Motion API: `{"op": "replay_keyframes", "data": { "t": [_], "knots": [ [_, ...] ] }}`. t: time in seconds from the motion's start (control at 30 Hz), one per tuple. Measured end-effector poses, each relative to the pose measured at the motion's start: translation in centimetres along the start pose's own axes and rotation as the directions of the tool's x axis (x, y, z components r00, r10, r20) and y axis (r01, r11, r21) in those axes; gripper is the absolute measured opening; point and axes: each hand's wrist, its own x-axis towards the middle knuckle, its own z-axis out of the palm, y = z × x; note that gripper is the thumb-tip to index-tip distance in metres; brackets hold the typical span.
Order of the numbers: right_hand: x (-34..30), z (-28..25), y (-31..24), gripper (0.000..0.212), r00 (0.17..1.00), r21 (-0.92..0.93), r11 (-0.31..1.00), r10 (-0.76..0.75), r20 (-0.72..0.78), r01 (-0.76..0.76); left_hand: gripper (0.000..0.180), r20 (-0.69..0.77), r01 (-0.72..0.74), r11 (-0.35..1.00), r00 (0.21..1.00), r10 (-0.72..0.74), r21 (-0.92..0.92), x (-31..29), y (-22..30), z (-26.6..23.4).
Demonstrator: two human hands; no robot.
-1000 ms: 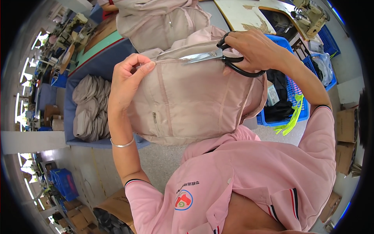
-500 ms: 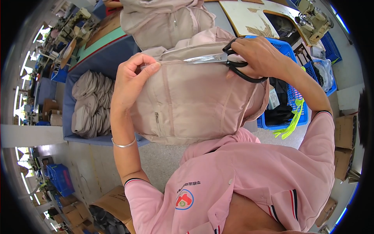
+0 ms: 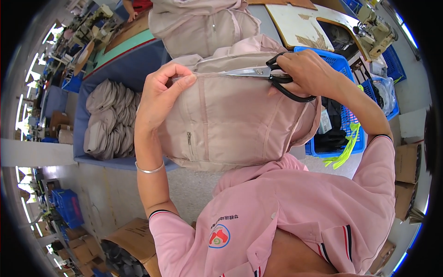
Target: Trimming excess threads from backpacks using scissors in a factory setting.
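A beige fabric bag spreads out in front of my body, with seams and a small zipper on its face. At its upper left edge, my left hand pinches the fabric between thumb and fingertips. My right hand grips scissors by their black handles. Their silver blades point left along the bag's upper seam, with the tips a short way from my left fingertips. Whether the blades have thread or cloth between them cannot be made out.
More beige bags lie beyond, on the table. Stacked beige pieces fill a blue-grey bin at left. At right stands a blue basket with black items and neon-yellow cord. Another person's hand shows at the far left.
The scissor handles have come closer together. My left hand keeps its pinch on the bag's edge. The whole scene sits slightly further right, and another person's hand has come into view.
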Motion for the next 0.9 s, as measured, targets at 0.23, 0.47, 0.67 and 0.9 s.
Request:
{"op": "replay_keyframes", "data": {
  "t": [0.23, 0.47, 0.67, 0.9],
  "knots": [
    [0.6, -0.2, 0.1, 0.057, 0.995, 0.015, 0.998, -0.052, -0.087, 0.054, 0.013, -0.003, 0.005, 1.0, 1.0, -0.005, -0.03, -0.2, -0.1, -0.1],
    [2.3, -0.3, -1.3, 0.058, 0.996, 0.023, 0.998, -0.052, -0.067, 0.054, 0.012, -0.011, -0.04, 0.999, 0.999, 0.04, -0.015, -0.5, 0.1, 0.2],
    [2.3, -0.1, -1.6, 0.05, 1.0, 0.08, 0.997, -0.009, -0.005, 0.01, 0.011, -0.001, -0.031, 0.999, 1.0, 0.031, -0.006, -0.7, -0.3, -0.2],
    [2.4, -0.3, -1.8, 0.052, 0.996, 0.047, 0.997, -0.051, -0.071, 0.055, 0.01, 0.007, -0.038, 0.999, 0.999, 0.038, 0.003, -0.9, -0.4, -0.4]
  ]
}}
